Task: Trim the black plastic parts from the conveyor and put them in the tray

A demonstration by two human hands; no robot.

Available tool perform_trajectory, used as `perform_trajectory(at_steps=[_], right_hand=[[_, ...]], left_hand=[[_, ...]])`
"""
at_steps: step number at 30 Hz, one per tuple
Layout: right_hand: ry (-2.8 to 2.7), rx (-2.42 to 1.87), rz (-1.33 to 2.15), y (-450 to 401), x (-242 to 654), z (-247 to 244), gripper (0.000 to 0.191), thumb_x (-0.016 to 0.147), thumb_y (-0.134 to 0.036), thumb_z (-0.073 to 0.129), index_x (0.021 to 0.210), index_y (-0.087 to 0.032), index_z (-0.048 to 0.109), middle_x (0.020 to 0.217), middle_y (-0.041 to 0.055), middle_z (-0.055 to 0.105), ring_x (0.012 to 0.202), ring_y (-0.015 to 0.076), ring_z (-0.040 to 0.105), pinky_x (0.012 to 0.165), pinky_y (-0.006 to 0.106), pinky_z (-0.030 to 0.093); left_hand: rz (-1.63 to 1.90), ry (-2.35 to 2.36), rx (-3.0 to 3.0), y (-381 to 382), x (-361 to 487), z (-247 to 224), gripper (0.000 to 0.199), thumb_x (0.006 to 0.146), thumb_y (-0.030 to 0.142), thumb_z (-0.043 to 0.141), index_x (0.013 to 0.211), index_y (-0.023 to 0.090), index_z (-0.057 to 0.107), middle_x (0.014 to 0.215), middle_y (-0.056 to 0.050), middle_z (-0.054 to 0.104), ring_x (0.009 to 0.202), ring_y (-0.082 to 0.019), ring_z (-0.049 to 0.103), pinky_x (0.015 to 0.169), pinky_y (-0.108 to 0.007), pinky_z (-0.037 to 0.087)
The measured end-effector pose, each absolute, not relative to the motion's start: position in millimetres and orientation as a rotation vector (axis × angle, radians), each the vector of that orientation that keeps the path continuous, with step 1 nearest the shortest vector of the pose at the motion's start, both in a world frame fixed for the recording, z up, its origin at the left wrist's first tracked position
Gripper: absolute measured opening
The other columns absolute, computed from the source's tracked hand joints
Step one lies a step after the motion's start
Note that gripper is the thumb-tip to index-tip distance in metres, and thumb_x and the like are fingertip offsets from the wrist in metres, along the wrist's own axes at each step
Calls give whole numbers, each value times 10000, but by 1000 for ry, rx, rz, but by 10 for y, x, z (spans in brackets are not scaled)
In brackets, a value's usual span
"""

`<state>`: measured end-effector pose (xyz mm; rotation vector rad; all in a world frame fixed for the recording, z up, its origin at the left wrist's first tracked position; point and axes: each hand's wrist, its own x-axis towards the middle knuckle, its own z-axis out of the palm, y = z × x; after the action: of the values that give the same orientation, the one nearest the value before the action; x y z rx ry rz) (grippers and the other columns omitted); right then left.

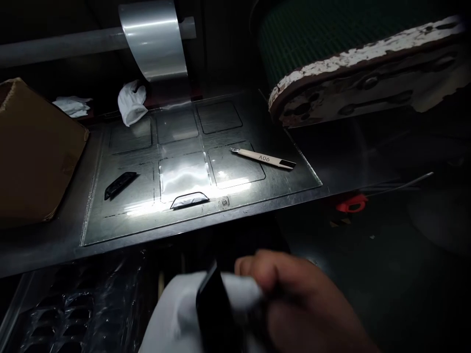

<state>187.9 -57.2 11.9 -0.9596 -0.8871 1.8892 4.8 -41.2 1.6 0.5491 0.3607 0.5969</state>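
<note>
Clasping a black piece (pixel 217 318), the left hand (pixel 169 318) in its white glove has its grip closed on it; the piece stands steeply with its pointed end up. Just right of that grip is the bare right hand (pixel 305 289), its fingers curled; blur hides whether they are clamped on the piece or only near it.

Beyond both hands, a clear sheet (pixel 121 223) lies on the metal surface (pixel 33 252). On the sheet, straight ahead of the left grip, lies a clear piece with a dark outline (pixel 190 200); farther left is a second black piece (pixel 120 185). Ahead and to the right of the grip lies a knife (pixel 257 157) marked A06. Well beyond the grip, at the sheet's far edge, is a crumpled white glove (pixel 131 104). A cardboard box (pixel 37 157) stands ahead on the far left. Left of the grip, below the surface, a plastic tray (pixel 95 299) holds dark pieces.
</note>
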Motion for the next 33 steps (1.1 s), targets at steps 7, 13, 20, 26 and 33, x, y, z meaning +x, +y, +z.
perform_trajectory(at_steps=[7,13,20,26,33], right_hand=[[-615,-751,1926,-538,1884,-48,233,1028,-378,677,898,-197,610,713,-34,590,624,93,510,620,221,435],[-973,-1049,1616,-516,1938,-42,126,1028,-339,686,969,-228,692,819,-11,704,705,117,633,640,237,503],[-1898,-976,769,-360,2175,-72,351,942,-33,705,1271,-153,693,1123,71,778,1034,181,681,930,327,570],[-1922,-949,917,-381,2198,-64,333,969,-31,659,1270,-170,693,1138,65,765,1056,173,677,934,319,567],[-1126,-1091,1819,-407,2128,-143,303,987,-441,725,1203,-240,657,981,2,700,843,128,658,755,249,549]], left_hand=[[881,306,484,-500,167,-209,537,1059,441,557,1532,189,535,893,-54,806,728,-172,783,662,-235,575],[861,325,435,-435,161,-298,532,1103,487,442,1500,162,586,928,-108,826,786,-207,804,664,-244,594],[809,420,417,-392,52,-447,638,1078,603,423,1431,119,642,905,-145,802,763,-221,786,672,-256,595],[932,361,463,-469,126,-501,432,1086,400,516,1419,162,655,898,-86,806,740,-183,784,612,-210,602],[966,354,421,-511,213,-473,399,1018,475,664,1353,263,701,900,-37,826,718,-150,787,604,-170,597]])
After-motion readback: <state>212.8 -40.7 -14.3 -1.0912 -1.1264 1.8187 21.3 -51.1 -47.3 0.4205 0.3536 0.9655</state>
